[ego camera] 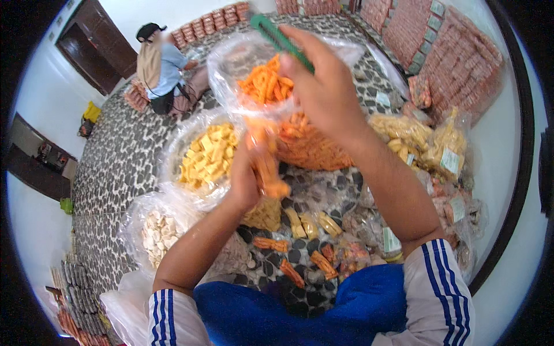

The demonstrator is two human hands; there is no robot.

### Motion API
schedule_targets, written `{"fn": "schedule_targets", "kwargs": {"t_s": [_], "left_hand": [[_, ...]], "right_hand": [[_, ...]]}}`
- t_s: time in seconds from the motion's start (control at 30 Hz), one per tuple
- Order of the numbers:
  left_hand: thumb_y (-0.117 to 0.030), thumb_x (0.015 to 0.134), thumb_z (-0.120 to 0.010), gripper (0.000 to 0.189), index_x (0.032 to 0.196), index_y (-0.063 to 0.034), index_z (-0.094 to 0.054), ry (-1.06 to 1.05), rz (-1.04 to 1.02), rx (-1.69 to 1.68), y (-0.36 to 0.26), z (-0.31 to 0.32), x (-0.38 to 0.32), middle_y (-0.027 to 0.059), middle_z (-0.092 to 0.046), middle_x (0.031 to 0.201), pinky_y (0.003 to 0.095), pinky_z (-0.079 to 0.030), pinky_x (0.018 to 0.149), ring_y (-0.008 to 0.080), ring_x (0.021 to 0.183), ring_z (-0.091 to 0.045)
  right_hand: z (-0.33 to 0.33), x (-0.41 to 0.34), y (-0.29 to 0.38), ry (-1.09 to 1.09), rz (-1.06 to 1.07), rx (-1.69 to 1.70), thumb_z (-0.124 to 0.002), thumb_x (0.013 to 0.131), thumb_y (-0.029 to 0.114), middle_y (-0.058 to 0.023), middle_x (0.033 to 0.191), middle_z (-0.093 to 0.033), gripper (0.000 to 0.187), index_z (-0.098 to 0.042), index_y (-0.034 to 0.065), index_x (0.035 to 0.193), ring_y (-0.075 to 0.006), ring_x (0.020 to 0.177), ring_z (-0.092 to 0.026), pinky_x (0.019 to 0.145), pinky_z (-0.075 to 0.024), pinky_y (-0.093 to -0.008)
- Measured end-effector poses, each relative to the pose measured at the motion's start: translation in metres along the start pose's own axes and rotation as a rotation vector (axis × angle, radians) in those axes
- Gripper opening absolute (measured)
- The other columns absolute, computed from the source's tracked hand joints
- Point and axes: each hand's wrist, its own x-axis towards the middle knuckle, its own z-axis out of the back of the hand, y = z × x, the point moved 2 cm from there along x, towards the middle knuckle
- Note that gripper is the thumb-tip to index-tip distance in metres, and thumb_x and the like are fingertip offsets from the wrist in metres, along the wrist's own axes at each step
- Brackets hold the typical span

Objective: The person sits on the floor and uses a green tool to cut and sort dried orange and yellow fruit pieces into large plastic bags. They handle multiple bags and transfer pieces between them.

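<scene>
My left hand (pixel 246 173) grips a narrow clear plastic bag of orange snacks (pixel 265 166), blurred by motion. Raised at the upper middle, my right hand (pixel 324 91) holds a green tool (pixel 281 42), perhaps a stapler; its far end is blurred. Behind both hands stands an open clear sack of orange snack sticks (pixel 264 84), and its bulging lower part shows under my right wrist. To the left are an open sack of yellow snack pieces (pixel 210 155) and one of pale round chips (pixel 159 235).
Small packets of orange sticks (pixel 322 264) and yellow snacks (pixel 309 225) lie on the stone-patterned floor before me. Larger filled bags (pixel 446 151) crowd the right side, below stacked packs (pixel 461 65) against the wall. A person (pixel 166 73) in a cap sits at the upper left.
</scene>
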Motion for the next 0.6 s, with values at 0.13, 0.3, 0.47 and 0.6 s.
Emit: {"fn": "schedule_targets", "kwargs": {"t_s": [0.13,0.3,0.47,0.6], "left_hand": [[-0.065,0.107,-0.031,0.064,0.114,-0.0086,-0.062,-0.144,-0.157,0.068,-0.094,-0.005,0.078,0.0067,-0.067,0.088,0.0317,-0.055,0.065,0.0186,0.075,-0.066],[-0.067,0.107,-0.028,0.070,0.106,-0.0046,-0.061,-0.189,-0.191,0.198,-0.121,-0.002,0.122,0.0087,-0.065,0.080,0.0359,-0.057,0.062,0.0214,0.071,-0.067],[-0.062,0.109,-0.033,0.065,0.128,-0.0052,-0.058,-0.193,-0.288,0.191,-0.114,0.000,0.130,0.0081,-0.066,0.103,0.0360,-0.058,0.080,0.0187,0.090,-0.067],[-0.055,0.111,-0.033,0.058,0.126,-0.0053,-0.060,-0.232,-0.353,0.202,-0.110,-0.002,0.135,0.0056,-0.065,0.104,0.0302,-0.056,0.081,0.0138,0.092,-0.065]], "right_hand": [[0.001,0.055,0.022,-0.054,-0.124,-0.020,-0.062,0.098,0.015,-0.0259,0.111,-0.071,0.039,-0.060,0.0006,0.134,-0.0408,0.102,-0.071,0.090,-0.0542,-0.0447],[-0.020,0.029,0.023,0.042,-0.013,-0.158,-0.059,0.099,0.012,-0.0264,0.108,-0.071,0.040,-0.058,0.0026,0.138,-0.0444,0.098,-0.069,0.086,-0.0544,-0.0514],[-0.029,0.021,0.012,0.103,-0.109,-0.185,-0.058,0.101,0.008,-0.0284,0.121,-0.068,0.040,-0.058,0.0003,0.140,-0.0421,0.110,-0.069,0.092,-0.0542,-0.0457],[-0.031,0.023,0.009,0.148,-0.204,-0.222,-0.058,0.100,0.008,-0.0281,0.119,-0.069,0.040,-0.058,0.0004,0.140,-0.0418,0.109,-0.069,0.092,-0.0543,-0.0465]]}}
